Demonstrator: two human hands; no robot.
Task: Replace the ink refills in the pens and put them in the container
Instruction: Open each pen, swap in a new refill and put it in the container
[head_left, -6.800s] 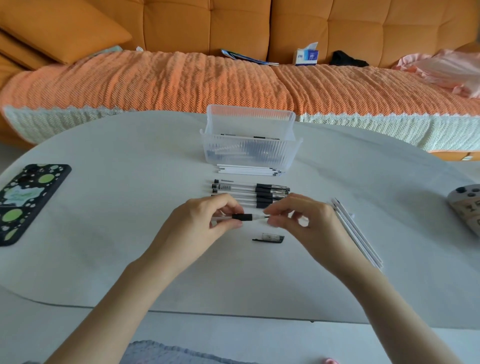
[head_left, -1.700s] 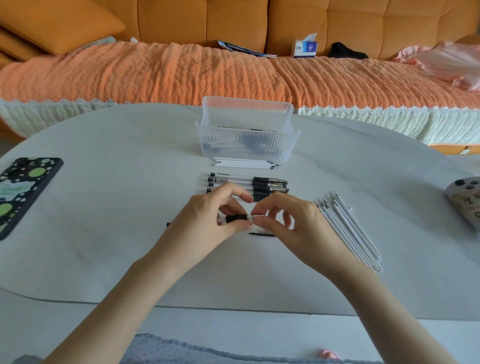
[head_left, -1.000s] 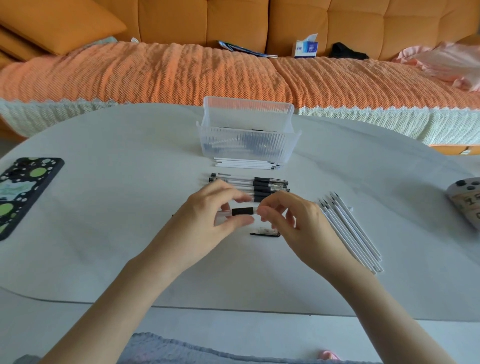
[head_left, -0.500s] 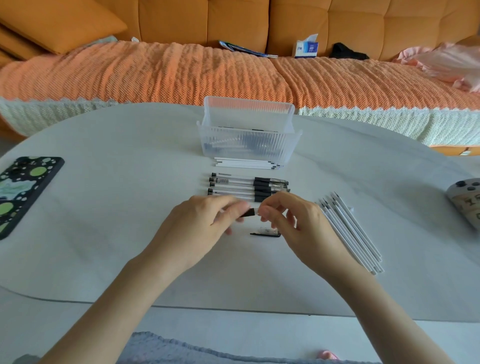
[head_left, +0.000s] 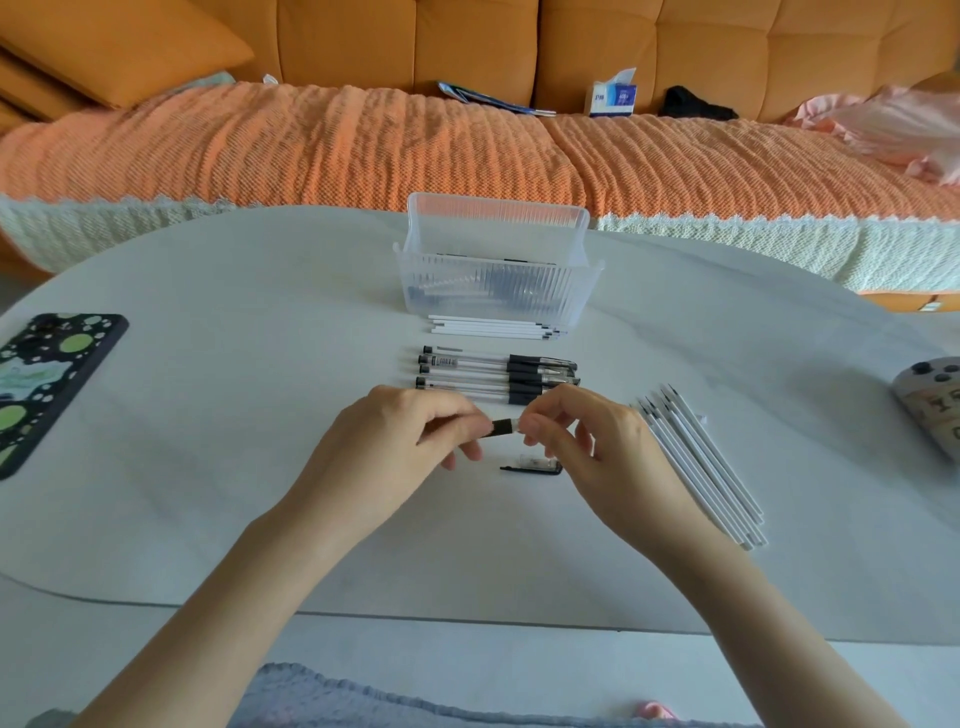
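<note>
White tabletop is filling most of the view, with an orange sofa running along behind it. Nearest the camera, well in front of the container, both hands are meeting above the table. The left hand is curling its fingers round the barrel of a pen. The right hand is pinching the pen's other end between thumb and forefinger, so only the black grip section is showing between them. Just below them, also in front of the container, a pen cap is lying on its side.

In front of the container and off to its right, a fan of white refills is lying side by side. Closer to the container, a row of clear pens with black grips is lying parallel to its front wall. A bundle of thin white tubes is lying just in front of that wall. Several dark pens are showing through the container's ribbed clear side.

Far left of the container a patterned phone is lying flat; far right, a game controller is sitting at the frame edge. Behind the container, a tissue box is standing on the sofa's orange blanket.
</note>
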